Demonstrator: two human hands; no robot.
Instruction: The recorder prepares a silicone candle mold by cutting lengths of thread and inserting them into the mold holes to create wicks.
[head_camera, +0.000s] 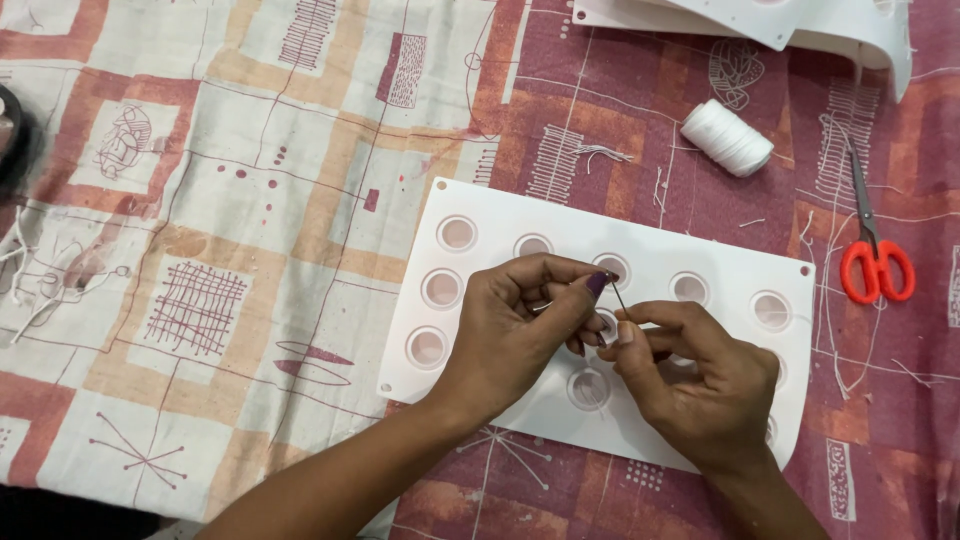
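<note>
- Between my hands, a thin dark metal needle (619, 296) stands near upright, tip upward.
- Left hand (520, 325): fingers pinched shut; whether on thread, I cannot tell.
- Right hand (700, 375): closed, gripping the needle's lower end, nearer it.
- Beneath both: white plastic tray with round wells (480, 215).

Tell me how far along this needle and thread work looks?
Done: the thread spool and scissors lie out on the patterned cloth. In hand: the left hand and right hand pinch a needle above the white tray. Left: no stitching shows yet; whether the needle is threaded is too fine to tell.
</note>
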